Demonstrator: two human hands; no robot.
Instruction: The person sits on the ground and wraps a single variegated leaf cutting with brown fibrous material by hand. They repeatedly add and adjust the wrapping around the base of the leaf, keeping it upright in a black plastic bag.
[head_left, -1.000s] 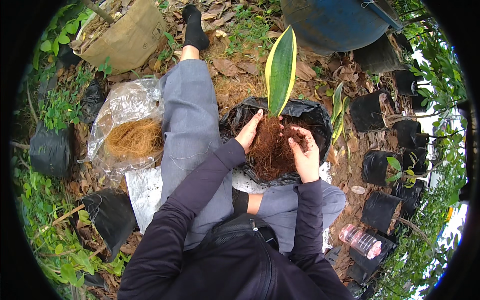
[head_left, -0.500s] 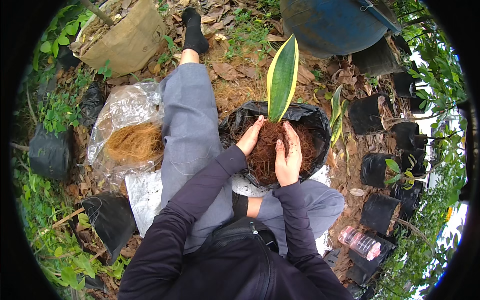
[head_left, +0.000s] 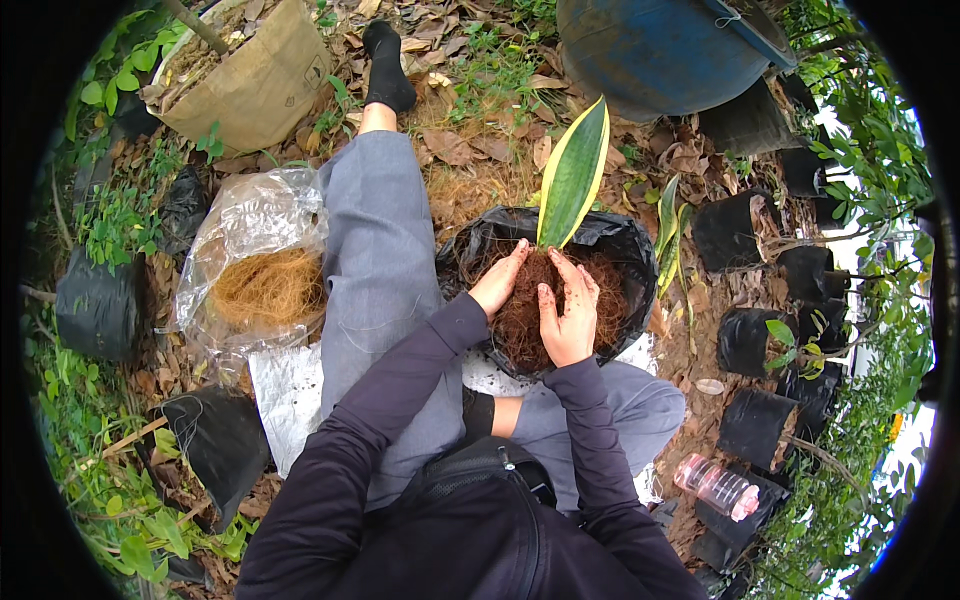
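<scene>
A snake plant leaf point(head_left: 573, 180), green with yellow edges, rises with a slight rightward lean from dark fibrous soil point(head_left: 522, 325). The soil fills a black plastic grow bag point(head_left: 640, 262) between my legs. My left hand point(head_left: 501, 281) lies along the left of the mound, fingers stretched towards the leaf's base. On the other side, my right hand point(head_left: 571, 318) rests on the soil, its fingers spread and its thumb apart. Both hands are open and smeared with soil. Whatever is below the soil at the leaf's base is hidden.
Left of my outstretched leg, a clear plastic bag point(head_left: 240, 215) holds brown coir fibre point(head_left: 268, 288). A blue tub point(head_left: 660, 60) and a tan planter bag point(head_left: 255, 85) stand at the far side. Several black bags line the right, beside a clear bottle point(head_left: 716, 486). A second variegated plant point(head_left: 668, 235) is near the grow bag.
The leaf's tip has come down and tilted to the right. My right hand has shifted slightly left and up, its fingers spreading more. My left hand is almost where it was.
</scene>
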